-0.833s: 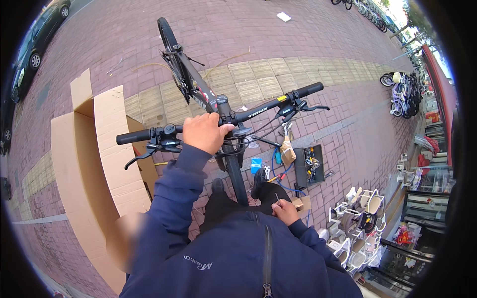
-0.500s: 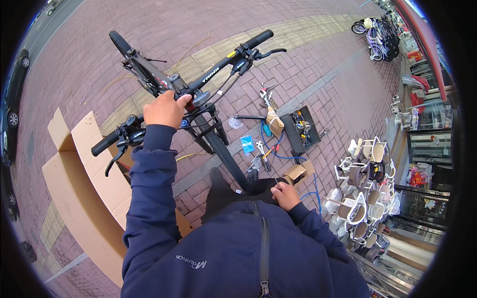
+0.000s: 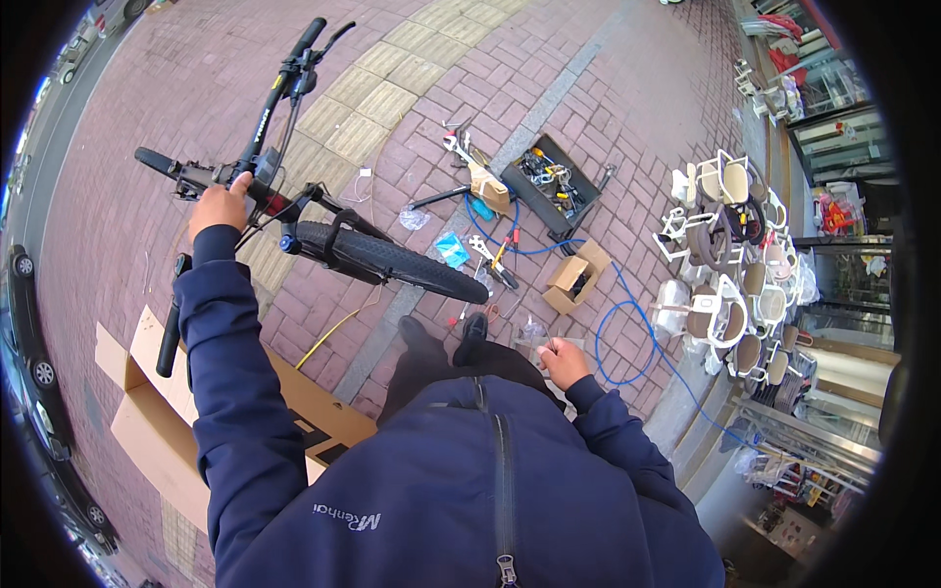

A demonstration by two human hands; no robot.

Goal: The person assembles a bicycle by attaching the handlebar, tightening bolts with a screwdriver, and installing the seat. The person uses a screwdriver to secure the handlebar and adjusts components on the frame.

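Hands apart, bicycle gripped, open paving

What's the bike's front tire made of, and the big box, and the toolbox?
The front tire looks like dull black rubber: textured tread. The big box seems plain brown cardboard, with folding flaps. The toolbox has dull, dark, stiff walls, maybe plastic or painted metal.

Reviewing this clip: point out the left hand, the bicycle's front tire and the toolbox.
Left hand (image 3: 218, 211): head view, back of the hand.
Front tire (image 3: 404, 266): head view, on the tread.
Toolbox (image 3: 531, 204): head view, nearer side wall.
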